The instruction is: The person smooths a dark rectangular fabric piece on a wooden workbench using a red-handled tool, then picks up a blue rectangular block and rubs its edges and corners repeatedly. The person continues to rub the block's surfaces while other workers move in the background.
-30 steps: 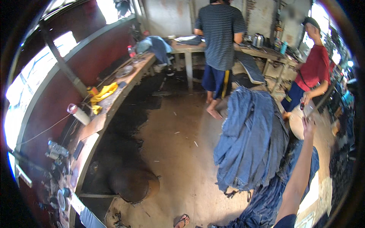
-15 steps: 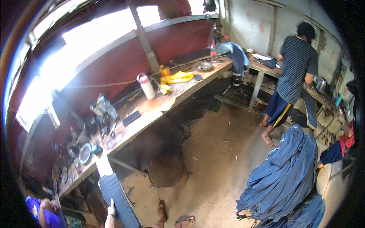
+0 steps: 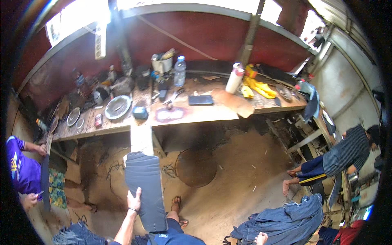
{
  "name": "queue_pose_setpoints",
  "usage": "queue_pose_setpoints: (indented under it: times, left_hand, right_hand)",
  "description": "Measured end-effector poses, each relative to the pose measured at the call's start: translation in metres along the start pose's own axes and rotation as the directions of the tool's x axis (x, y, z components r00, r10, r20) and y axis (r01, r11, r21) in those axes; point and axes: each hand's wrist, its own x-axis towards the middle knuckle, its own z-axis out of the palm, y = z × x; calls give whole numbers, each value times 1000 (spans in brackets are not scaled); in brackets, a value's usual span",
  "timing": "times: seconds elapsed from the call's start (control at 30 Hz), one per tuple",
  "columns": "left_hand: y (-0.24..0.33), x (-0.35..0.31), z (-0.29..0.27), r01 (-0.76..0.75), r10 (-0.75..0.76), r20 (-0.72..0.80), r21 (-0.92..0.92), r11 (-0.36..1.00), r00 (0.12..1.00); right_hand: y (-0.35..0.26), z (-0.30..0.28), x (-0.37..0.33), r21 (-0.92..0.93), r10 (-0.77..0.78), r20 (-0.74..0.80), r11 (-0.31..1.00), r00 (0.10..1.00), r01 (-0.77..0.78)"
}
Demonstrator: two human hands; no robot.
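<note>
Padded board at left hand; right hand drawn back to denim pile

The view is turned left, toward the bench (image 3: 196,116). The dark grey padded board (image 3: 146,179), at the lower edge of the view half a second ago, now lies in plain sight, left of centre. Its far end meets a pale plank (image 3: 141,141) running to the bench edge; its near end is by the wearer's shorts (image 3: 175,236). Contact there cannot be confirmed.

The left hand (image 3: 134,200) is at the board's left edge, fingers apparently closed around it. The right hand (image 3: 260,238), outstretched toward a co-worker one second ago, is now low beside the denim pile (image 3: 286,218). Its fingers look curled; whether they pinch anything cannot be told.

In this inspector's judgement, attention has shifted to the board, steadied by the left hand alone.
</note>
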Motion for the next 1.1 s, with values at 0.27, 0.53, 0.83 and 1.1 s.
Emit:
queue_pose_setpoints:
  times: [0.27,0.53,0.83,1.1]
  left_hand:
    - [22,-10,1,14,-16,-17,-108,994,1000]
    - [23,-9,-7,28,-9,102,-186,982,995]
    - [-17,79,-94,139,-98,988,81,987,117]
    - [15,229,-94,-593,254,825,117,796,504]
  right_hand:
    - [-100,246,-192,-418,6,567,864,824,281]
    - [-344,444,-528,-27,-494,787,572,370,820]
    - [-338,485,-569,-196,-733,410,511,543,837]
    - [-339,480,-575,-209,-712,378,557,592,803]
